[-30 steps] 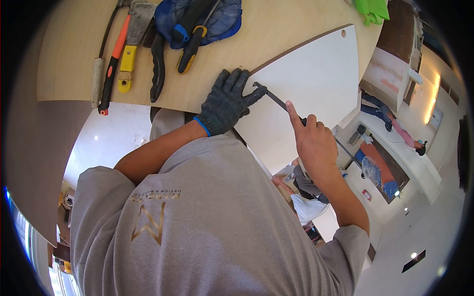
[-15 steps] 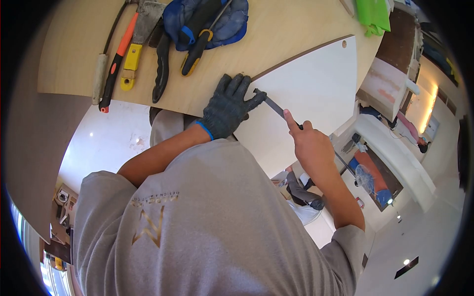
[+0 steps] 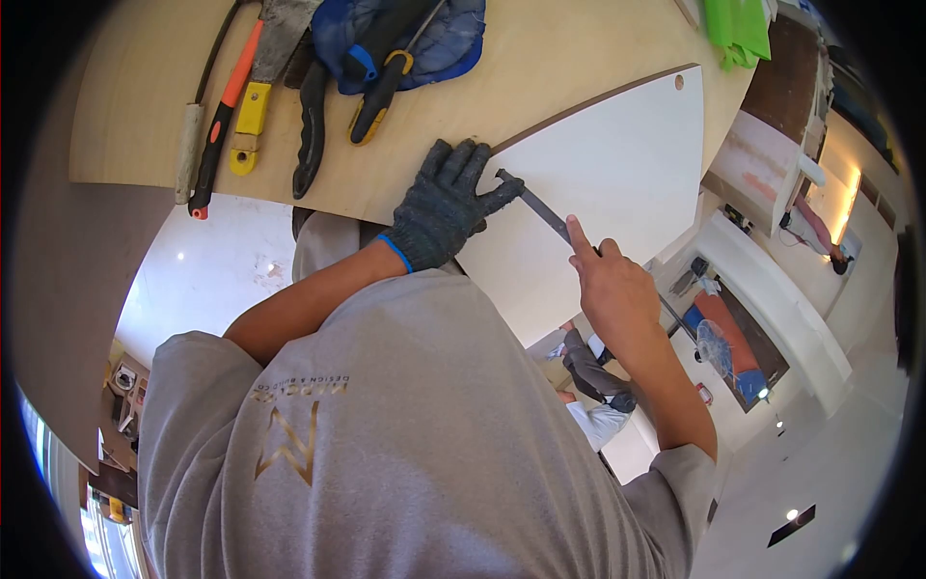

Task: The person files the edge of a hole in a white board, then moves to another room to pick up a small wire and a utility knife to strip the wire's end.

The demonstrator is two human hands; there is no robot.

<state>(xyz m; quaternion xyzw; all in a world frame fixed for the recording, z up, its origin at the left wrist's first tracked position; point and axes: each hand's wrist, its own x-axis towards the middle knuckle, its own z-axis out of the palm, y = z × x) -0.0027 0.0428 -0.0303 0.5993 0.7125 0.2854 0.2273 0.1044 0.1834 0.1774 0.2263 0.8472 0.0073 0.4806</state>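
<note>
Head view: right grip (image 3: 622, 289) clamped on dark bar tool (image 3: 547, 214) over white panel (image 3: 627, 145), index finger along shaft, likely for control. Gloved left grip (image 3: 434, 214), fingers apart at panel's left edge, thumb against tool tip, seemingly steadying.

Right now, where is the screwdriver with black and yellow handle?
In the head view, the screwdriver lies upper left on the tabletop, its shaft over the blue cloth, between the curved black handle and the gloved left hand.
</note>
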